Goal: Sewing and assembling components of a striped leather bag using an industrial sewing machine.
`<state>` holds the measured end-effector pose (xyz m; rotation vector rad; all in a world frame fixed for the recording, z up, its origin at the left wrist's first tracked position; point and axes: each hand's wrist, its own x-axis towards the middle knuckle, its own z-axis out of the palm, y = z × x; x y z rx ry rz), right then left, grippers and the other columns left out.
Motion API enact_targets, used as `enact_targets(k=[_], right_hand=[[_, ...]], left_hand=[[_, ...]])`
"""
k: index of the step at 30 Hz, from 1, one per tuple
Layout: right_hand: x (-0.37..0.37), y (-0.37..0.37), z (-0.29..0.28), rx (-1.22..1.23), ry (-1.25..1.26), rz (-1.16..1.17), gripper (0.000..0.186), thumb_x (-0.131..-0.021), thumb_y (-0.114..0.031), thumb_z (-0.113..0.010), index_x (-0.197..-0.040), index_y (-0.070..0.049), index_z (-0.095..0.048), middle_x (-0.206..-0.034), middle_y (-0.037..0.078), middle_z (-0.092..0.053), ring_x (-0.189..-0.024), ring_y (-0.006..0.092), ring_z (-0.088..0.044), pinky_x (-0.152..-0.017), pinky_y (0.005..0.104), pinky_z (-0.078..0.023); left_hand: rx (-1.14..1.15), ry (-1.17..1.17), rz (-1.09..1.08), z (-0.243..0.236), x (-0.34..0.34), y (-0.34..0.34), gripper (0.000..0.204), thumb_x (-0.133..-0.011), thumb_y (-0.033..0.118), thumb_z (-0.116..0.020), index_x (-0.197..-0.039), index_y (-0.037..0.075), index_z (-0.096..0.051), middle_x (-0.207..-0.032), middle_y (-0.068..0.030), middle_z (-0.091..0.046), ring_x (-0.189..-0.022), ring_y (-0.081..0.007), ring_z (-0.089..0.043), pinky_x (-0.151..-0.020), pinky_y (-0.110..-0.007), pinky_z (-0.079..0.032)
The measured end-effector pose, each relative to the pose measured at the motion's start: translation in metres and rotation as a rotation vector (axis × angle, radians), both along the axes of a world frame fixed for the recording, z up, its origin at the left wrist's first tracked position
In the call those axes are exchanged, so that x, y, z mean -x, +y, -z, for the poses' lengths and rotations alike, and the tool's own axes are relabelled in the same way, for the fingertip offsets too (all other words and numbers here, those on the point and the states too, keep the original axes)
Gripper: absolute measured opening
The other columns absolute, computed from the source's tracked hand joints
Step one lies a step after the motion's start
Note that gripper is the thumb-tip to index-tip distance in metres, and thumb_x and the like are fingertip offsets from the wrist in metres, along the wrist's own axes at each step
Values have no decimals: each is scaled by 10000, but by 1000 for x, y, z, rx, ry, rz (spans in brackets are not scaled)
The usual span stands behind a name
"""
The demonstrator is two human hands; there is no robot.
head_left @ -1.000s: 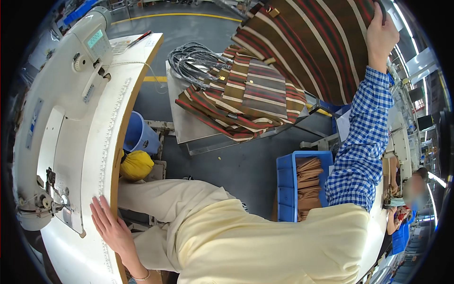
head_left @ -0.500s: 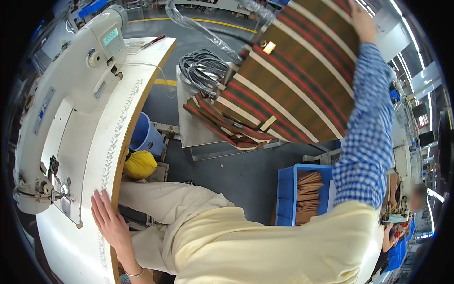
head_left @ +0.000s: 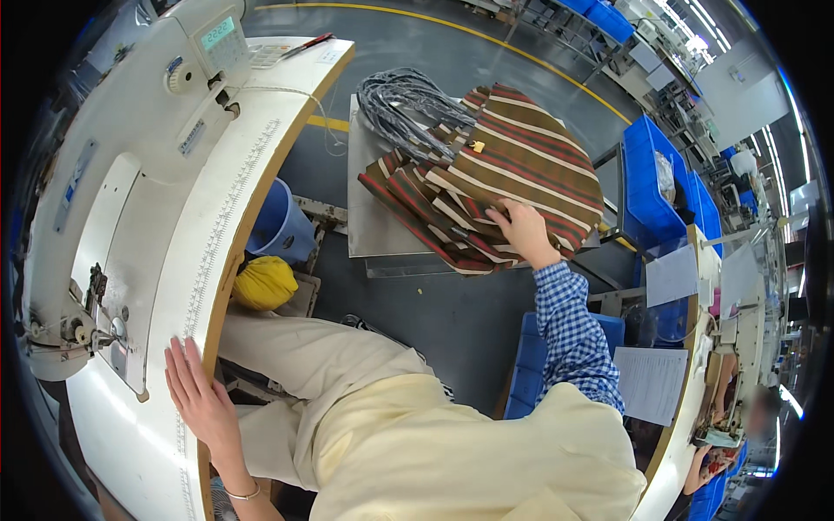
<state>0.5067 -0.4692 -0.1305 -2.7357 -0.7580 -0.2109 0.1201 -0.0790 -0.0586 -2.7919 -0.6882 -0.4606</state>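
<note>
- Brown cloth bag piece with red and cream stripes [head_left: 530, 161]: lies on the grey metal table [head_left: 372, 233]; long axis and stripes slope from upper left to lower right, rounded end pointing right.
- Dark, plastic-wrapped looped straps [head_left: 395, 100]: extend from its upper-left side.
- Right hand [head_left: 526, 233]: rests on the cloth's near side, fingers bent; whether they pinch it cannot be told.
- Left hand [head_left: 201, 408]: lies palm down on the white sewing-machine tabletop [head_left: 122, 443], fingers straight, slightly apart.

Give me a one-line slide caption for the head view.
Right hand on striped fabric, left hand at the edge of the white table bearing a sewing machine.
</note>
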Motion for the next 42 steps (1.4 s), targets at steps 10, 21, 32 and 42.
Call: enact_targets(k=[10, 21, 32, 42], right_hand=[[13, 5, -170, -1359, 398, 152, 353, -1004, -259, -555, -1122, 58, -655, -1040, 61, -694, -882, 134, -654, -787, 289, -514], [201, 199, -180, -1471, 575, -559, 396, -1055, -233, -468, -768, 25, -554, -748, -31, -522, -709, 72, -376, -654, 272, -351], [125, 237, -215, -1041, -289, -910, 890, -804, -384, -717, -1467, 21, -283, -1488, 202, -279, -1397, 336, -286, -1154, 470, -255], [208, 331, -196, -264, 1260, -1905, 561, -911, -96, -666, -1426, -38, -450, -1422, 83, -491, -1299, 190, -449, -1082, 336, -365]], left_hand=[[384, -207, 142, -29, -13, -28, 763, -843, 175, -707, -1493, 32, -333, -1553, -175, -310, -1442, -378, -271, -1160, -494, -284], [669, -661, 418, -131, -38, -109, 651, -790, 63, -734, -1374, -41, -467, -1169, -240, -615, -988, -385, -643, -825, -380, -532], [443, -789, 226, -253, 129, -14, 153, -835, 77, -696, -911, -53, -672, -773, -26, -635, -719, -89, -561, -665, -224, -437], [220, -339, -13, -375, 169, 22, 232, -947, 172, -620, -1017, -48, -644, -846, 24, -628, -798, -26, -534, -734, -213, -455]])
